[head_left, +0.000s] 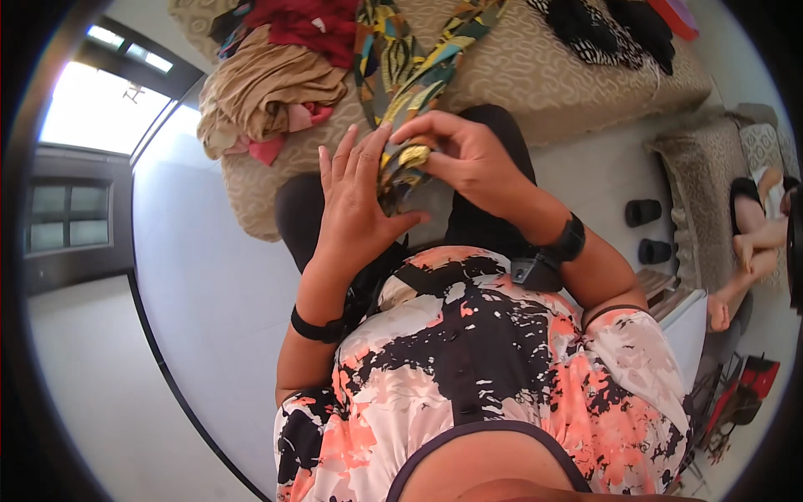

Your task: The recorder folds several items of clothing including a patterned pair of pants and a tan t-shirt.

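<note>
A long cloth (416, 79) patterned in green, yellow and orange runs from the sofa toward my lap, splitting into two bunched strips at the far end. Its near end is gathered and twisted between my hands, above my dark-clothed knees. My right hand (473, 159) pinches the gathered cloth between thumb and fingers from the right. On the left side of the bunch, my left hand (355, 197) has its fingers stretched out and apart, resting against the cloth. Part of the bunch is hidden behind the fingers.
A pile of tan cloth (272, 88) and a dark red cloth (322, 29) lie on the patterned sofa (544, 84). Black-and-white cloth (590, 42) lies at its far right. Black slippers (643, 212) rest on the floor. At the right edge, another person's legs (749, 259) show.
</note>
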Available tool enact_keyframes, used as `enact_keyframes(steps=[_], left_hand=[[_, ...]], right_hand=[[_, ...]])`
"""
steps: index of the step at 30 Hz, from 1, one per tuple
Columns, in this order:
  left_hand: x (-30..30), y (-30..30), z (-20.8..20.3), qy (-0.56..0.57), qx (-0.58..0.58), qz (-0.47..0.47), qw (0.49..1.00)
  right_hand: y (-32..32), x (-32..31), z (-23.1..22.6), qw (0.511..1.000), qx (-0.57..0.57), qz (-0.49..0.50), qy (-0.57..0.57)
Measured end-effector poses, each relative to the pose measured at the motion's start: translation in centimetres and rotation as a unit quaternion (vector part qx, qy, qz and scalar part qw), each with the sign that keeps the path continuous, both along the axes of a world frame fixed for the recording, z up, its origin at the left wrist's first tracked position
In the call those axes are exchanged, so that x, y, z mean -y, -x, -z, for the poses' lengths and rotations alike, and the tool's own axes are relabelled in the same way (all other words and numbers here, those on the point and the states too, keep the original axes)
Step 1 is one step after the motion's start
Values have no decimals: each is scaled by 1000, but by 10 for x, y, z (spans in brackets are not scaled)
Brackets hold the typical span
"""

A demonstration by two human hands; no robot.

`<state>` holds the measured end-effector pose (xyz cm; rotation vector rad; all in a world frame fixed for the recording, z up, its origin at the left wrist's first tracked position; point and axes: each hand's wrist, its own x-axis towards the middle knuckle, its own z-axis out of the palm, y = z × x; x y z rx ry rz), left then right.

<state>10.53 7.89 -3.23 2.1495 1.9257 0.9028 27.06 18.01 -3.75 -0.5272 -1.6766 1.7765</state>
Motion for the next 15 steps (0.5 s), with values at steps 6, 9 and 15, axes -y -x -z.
enact_keyframes(steps=[6, 9, 15], left_hand=[[-12, -3, 21, -12, 190, -13, 982], [-7, 0, 6, -16, 225, 13, 974], [13, 20, -28, -37, 249, 79, 965]], right_hand=[[-2, 0, -1, 998, -28, -48, 35], [-11, -1, -2, 992, -35, -91, 84], [-37, -29, 34, 986, -16, 78, 147]])
